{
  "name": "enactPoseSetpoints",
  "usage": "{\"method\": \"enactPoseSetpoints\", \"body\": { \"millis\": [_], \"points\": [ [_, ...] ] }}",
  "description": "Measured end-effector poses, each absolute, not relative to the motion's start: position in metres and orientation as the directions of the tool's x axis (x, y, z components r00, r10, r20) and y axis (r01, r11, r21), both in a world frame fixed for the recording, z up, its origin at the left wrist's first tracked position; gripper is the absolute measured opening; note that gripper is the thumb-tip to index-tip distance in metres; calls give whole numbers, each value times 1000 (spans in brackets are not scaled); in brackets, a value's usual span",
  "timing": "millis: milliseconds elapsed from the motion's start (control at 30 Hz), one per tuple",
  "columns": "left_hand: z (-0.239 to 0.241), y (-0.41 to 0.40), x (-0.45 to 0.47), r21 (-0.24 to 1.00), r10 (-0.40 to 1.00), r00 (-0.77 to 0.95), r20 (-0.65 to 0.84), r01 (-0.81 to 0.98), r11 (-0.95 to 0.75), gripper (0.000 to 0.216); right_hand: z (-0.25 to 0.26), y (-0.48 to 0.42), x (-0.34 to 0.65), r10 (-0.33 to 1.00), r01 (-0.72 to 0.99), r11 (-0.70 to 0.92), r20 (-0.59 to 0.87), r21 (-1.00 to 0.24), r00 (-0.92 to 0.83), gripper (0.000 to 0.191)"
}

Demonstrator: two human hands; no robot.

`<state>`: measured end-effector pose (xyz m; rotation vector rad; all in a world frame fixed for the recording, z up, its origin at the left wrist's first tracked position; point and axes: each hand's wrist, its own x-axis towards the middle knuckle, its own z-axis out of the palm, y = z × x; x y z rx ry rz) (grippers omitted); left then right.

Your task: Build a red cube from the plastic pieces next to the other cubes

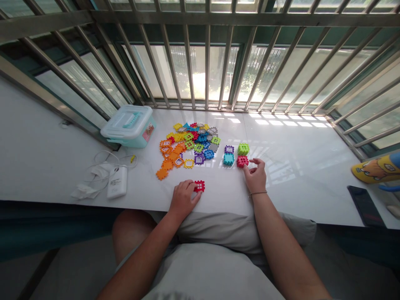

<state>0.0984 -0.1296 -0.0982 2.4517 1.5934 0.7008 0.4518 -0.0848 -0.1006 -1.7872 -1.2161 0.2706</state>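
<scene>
The white counter (296, 166) runs wide in front of me under the barred window (206, 62), glossy enough to mirror the bars. At its left sits a pale teal storage box (128, 126) with its lid on. Nearer the middle is a loose pile of bright plastic tiles (187, 143), orange ones spilling toward me. A white power bank (117, 182) with tangled cables lies left of that, and a dark phone (365, 205) lies far right. Right of the pile stand four small cubes in a square: purple cube (229, 149), green cube (243, 148), teal cube (228, 159) and red cube (242, 161). My right hand (256, 176) is loosely open, fingertips touching the red cube's right side without closing round it. My left hand (183, 199) is curled, fingertips pinching the edge of a red tile (199, 186) that lies flat near the counter's front edge, well apart from the pile. On a surface this slick I think light, steady pressure matters. I should brace the red cube from the side so it doesn't skid into the teal one. The tile is best lifted by its notched edge, not dragged.
</scene>
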Motion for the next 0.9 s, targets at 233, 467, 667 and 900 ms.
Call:
{"method": "enactPoseSetpoints", "body": {
  "millis": [233,467,667,900],
  "points": [
    [-98,-130,99,358,893,331,306,829,-430,20,-102,-84,452,828,620,-96,284,-779,484,49],
    [-97,-130,99,356,897,331,292,833,-423,19,-103,-84,453,837,636,-100,281,-766,470,48],
    [-99,-130,99,356,898,328,293,834,-421,19,-104,-84,453,840,643,-108,276,-758,468,47],
    [-98,-130,99,359,898,330,292,832,-422,18,-103,-84,453,841,650,-113,276,-752,465,47]
  ]
}}
